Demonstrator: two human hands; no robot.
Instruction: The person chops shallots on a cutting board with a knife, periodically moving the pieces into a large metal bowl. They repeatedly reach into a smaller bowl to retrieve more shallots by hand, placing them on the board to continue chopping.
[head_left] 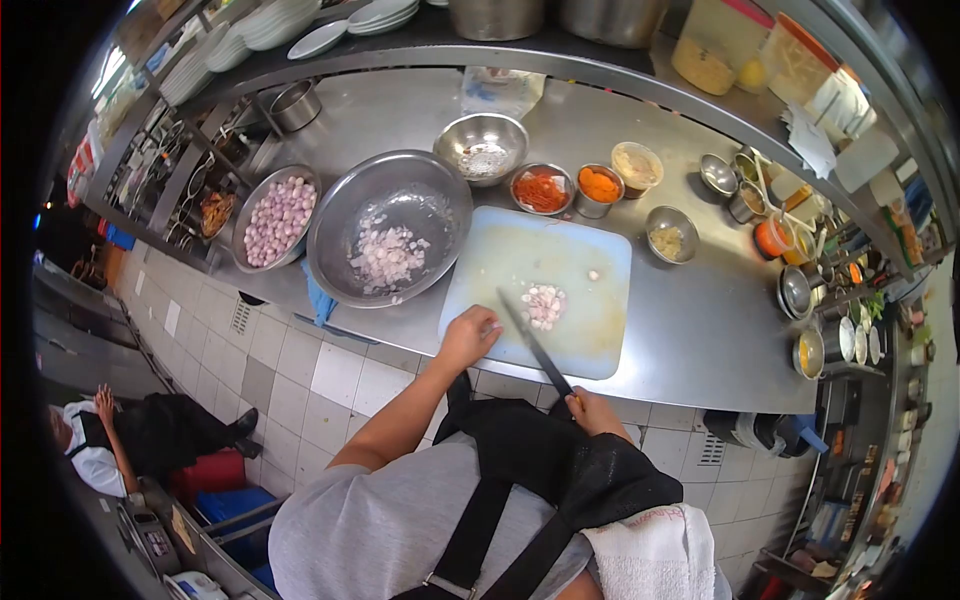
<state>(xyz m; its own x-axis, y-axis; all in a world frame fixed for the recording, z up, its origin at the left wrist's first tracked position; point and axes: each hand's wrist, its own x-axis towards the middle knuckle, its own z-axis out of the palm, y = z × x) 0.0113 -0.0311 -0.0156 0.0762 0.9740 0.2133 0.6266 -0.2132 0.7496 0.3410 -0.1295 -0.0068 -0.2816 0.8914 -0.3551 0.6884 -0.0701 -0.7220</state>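
The right hand (pixel 597 412) has its fingers clamped on the handle of a knife (pixel 537 347), just off the near edge of the cutting board (pixel 600 345). The blade extends forward and left from these fingers, over the board. The left hand (pixel 468 337) is at the board's near-left edge, fingers curled; whether they grip anything cannot be told. Sliced shallots (pixel 543 307) lie to the right of the left fingers, across the blade. A single small piece (pixel 593 274) lies beyond them. A steel bowl (pixel 335 235) adjoins the board beyond and left of the left fingers, limiting room there. Clearance: bare board ahead of both hands; open worktop (pixel 700 330) right of the board, forward and right of the right fingers.
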